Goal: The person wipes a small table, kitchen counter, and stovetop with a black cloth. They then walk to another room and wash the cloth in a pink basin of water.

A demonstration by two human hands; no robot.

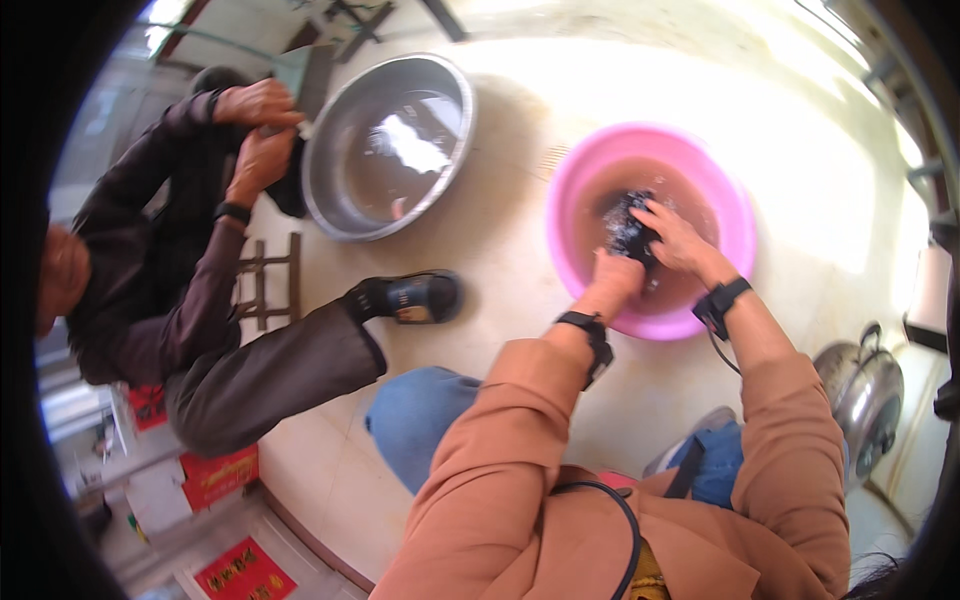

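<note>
A pink plastic basin (739,247) stands on the floor in front of me, part full of cloudy brown water. In it is a dark wet item (634,219) with foam or glints on its surface; it looks like cloth, but its exact kind cannot be told. My left hand (621,274) grips its near end, with the fingertips hidden in the water and behind the item. From the right, my right hand (679,236) has its fingers over the item's upper side and its thumb lower down. Both hands are inside the rim.
A large metal basin (349,202) of murky water stands to the upper left. Beside it sits another person (202,315), hands together, one foot (424,298) stretched toward me. A lidded metal pot (862,401) is at right. A wooden rack-like frame (279,281) stands near the person.
</note>
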